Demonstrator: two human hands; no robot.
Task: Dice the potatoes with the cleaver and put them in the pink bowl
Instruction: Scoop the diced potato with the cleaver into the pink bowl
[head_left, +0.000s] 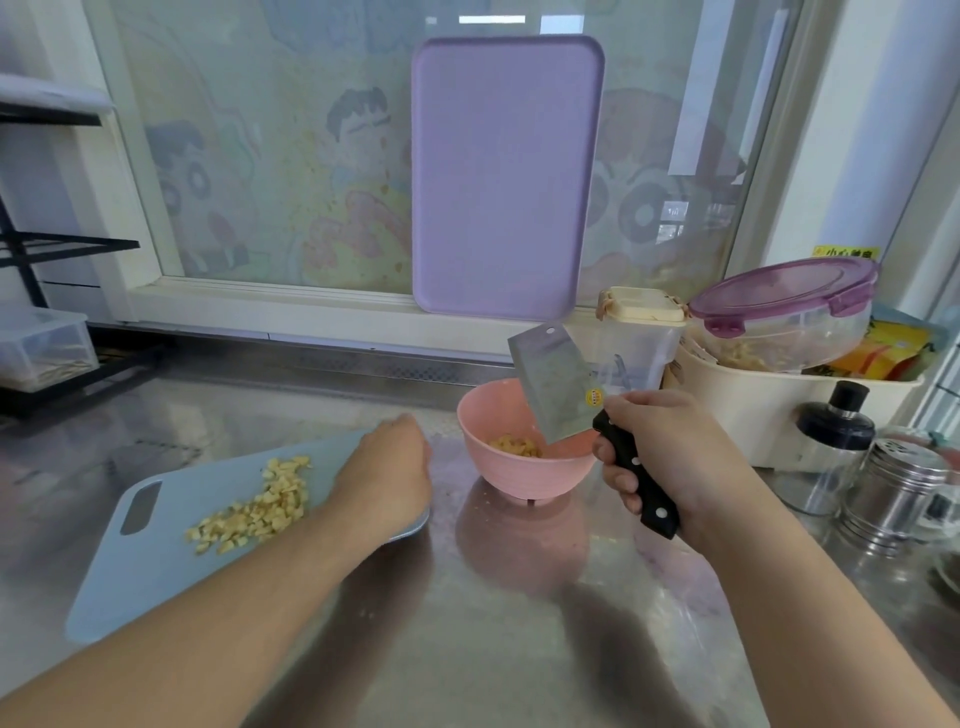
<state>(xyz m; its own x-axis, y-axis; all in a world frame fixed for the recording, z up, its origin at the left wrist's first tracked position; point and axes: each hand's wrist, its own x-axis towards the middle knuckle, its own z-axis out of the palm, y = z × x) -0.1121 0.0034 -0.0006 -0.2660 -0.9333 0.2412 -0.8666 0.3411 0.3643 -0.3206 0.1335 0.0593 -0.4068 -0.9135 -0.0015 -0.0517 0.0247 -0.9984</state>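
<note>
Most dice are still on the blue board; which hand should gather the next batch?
Probably the left hand: it rests on the blue board right beside the diced potato. The right hand grips the cleaver over the pink bowl.

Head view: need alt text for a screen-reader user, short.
A person's right hand holds a cleaver tilted over a pink bowl with some diced potato inside. The left hand rests on a pale blue cutting board beside a pile of potato pieces, on a steel counter.
</note>
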